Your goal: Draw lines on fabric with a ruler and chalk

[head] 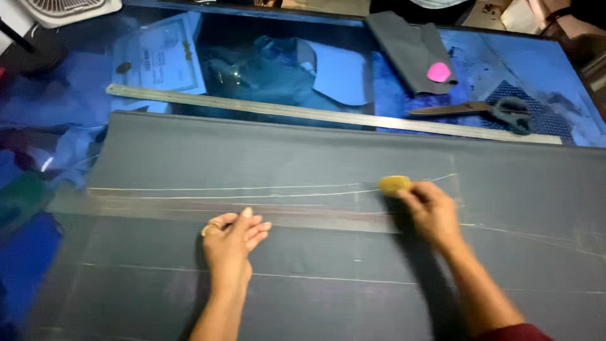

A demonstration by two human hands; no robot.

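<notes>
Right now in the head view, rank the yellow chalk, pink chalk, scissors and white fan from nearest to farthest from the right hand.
1. Yellow chalk: held at the fingertips of the right hand, on the grey cloth.
2. Scissors: beyond the hand, to the right, past the steel ruler.
3. Pink chalk: farther back, on a folded grey piece.
4. White fan: far top-left corner.

**A blue table with cloth on it**

The blue table [486, 57] shines like glass. A big grey cloth [315, 252] covers the lower part of the frame. Above it lies a long metal ruler [284, 112]. Scissors [499, 110] sit at the upper right, beside a small grey cloth piece [404, 53].
</notes>
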